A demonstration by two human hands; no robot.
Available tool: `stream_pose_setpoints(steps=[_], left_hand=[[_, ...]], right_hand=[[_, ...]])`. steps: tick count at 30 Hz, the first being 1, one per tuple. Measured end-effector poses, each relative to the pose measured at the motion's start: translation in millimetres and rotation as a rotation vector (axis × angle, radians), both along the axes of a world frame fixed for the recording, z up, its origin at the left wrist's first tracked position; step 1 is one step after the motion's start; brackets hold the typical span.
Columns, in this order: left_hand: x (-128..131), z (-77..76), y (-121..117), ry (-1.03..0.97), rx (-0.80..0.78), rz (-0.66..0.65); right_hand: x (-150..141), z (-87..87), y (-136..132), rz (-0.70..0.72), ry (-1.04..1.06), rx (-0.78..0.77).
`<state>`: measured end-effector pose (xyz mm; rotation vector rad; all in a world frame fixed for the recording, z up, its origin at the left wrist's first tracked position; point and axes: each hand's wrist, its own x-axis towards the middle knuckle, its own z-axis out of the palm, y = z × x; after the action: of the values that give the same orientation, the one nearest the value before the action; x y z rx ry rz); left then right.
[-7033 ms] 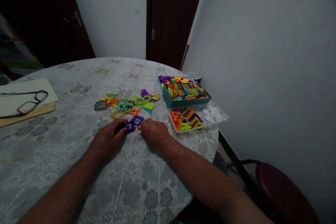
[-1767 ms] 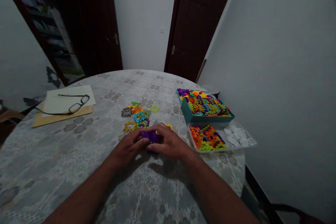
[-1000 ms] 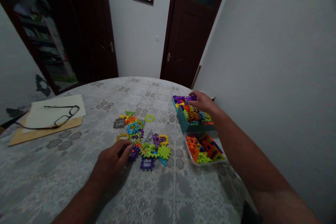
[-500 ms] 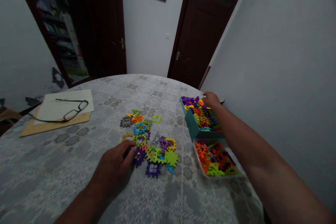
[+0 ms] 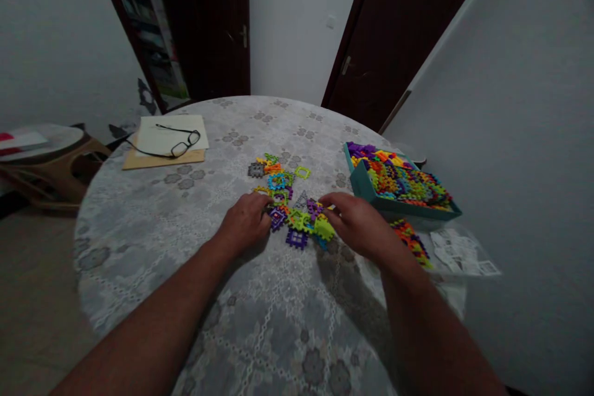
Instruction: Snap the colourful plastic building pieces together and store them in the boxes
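A cluster of interlocking plastic gear-edged pieces point(image 5: 297, 220) in green, purple, orange, blue and grey lies on the table. At its left edge rests my left hand point(image 5: 248, 219), fingers curled, thumb beside a purple square piece point(image 5: 278, 218); what is in its fingertips is hidden. From the right, my right hand point(image 5: 355, 223) reaches over the cluster. Its bent thumb and index finger are at a yellow piece, mostly covered, next to a purple one point(image 5: 314, 209). Whether that yellow piece is gripped is hard to make out. A green frame piece point(image 5: 302, 172) lies just beyond.
A teal box point(image 5: 364, 184) full of colourful pieces stands at the right, with a clear tray point(image 5: 448, 272) partly behind my right forearm. Glasses point(image 5: 180, 147) lie on papers point(image 5: 169, 125) at the left. A patterned cloth covers the round table point(image 5: 273, 322).
My right hand has come back from the teal box to the right side of the cluster. The left hand stays at the left edge. The camera's view has shifted.
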<state>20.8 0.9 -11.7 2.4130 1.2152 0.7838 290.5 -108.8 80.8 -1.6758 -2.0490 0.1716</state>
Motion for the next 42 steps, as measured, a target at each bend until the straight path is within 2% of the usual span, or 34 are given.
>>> stream_pose_setpoints(steps=[2, 4, 8, 12, 17, 22, 29, 32, 37, 42], left_hand=[[1, 3.1, -2, 0.023, 0.004, -0.016], [1, 8.0, -5, 0.057, -0.004, -0.048], [-1, 14.5, -8, 0.206, -0.024, -0.108], [-1, 9.6, -6, 0.216, -0.024, -0.121], [1, 1.3, -2, 0.065, -0.106, -0.147], [3, 3.9, -1, -0.1, -0.159, -0.161], [8, 19.6, -13, -0.128, -0.248, -0.231], [11, 18.6, -14, -0.088, -0.251, -0.236], [10, 15.1, -12, -0.084, -0.305, -0.175], [8, 19.6, -12, -0.068, -0.319, -0.187]], right_hand=[[-13, -23.8, -6, -0.085, -0.059, -0.023], [-20, -38.4, -10, -0.181, -0.14, -0.09], [-24, -42.1, -18, -0.291, -0.265, -0.273], [-21, -45.3, -18, -0.277, -0.246, -0.351], [-14, -72.7, -2, -0.188, -0.066, -0.166], [-7, -93.4, 14, -0.133, 0.06, 0.049], [3, -88.7, 16, -0.226, 0.174, 0.095], [4, -89.8, 17, -0.261, 0.178, 0.118], [8, -94.7, 19, -0.235, 0.127, 0.159], [9, -94.6, 19, -0.258, 0.114, 0.243]])
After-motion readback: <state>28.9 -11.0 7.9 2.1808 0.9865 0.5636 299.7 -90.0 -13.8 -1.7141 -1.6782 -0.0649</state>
